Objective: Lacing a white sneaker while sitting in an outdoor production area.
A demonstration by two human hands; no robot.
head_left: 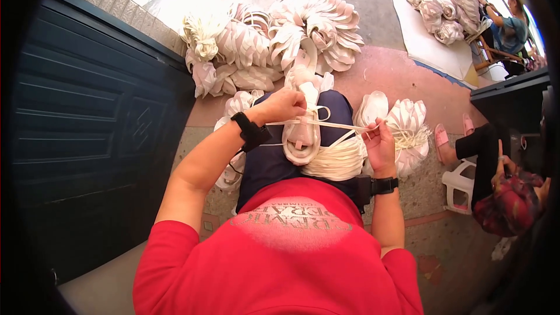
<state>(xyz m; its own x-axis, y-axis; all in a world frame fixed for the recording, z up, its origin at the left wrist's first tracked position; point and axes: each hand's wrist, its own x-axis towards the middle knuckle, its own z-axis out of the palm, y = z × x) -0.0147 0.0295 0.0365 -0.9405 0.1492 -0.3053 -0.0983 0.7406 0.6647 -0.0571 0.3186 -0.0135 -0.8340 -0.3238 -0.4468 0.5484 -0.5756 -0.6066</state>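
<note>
Dark panelled door (pixel 87 134), to the left of both hands, filling the left side of the view; concrete floor (pixel 402 70), pale with a reddish patch, extending ahead of the hands; large heap of cream shoe soles (pixel 274 41), tied into bundles, on the floor well beyond the left hand; second heap of similar bundles (pixel 443 6) on a pale sheet, far ahead and to the right of the right hand; seated person in a teal top (pixel 510 29) beside that heap; another person in dark trousers and pink sandals (pixel 496 169), seated on a white stool (pixel 461 184), near the right of the right hand; smaller fanned bundle of soles (pixel 405 131) on the floor, just beyond and beside the right hand; stack of cream soles (pixel 318 146) on the wearer's lap, directly between the two hands; left hand (pixel 284 106), closed in a fist on a pale strap, resting at the top of the stack, black wristband behind it; right hand (pixel 379 143), fingers pinching the other end of the strap, black watch on the wrist; pale strap (pixel 332 124), drawn taut across the stack from one hand to the other.
</note>
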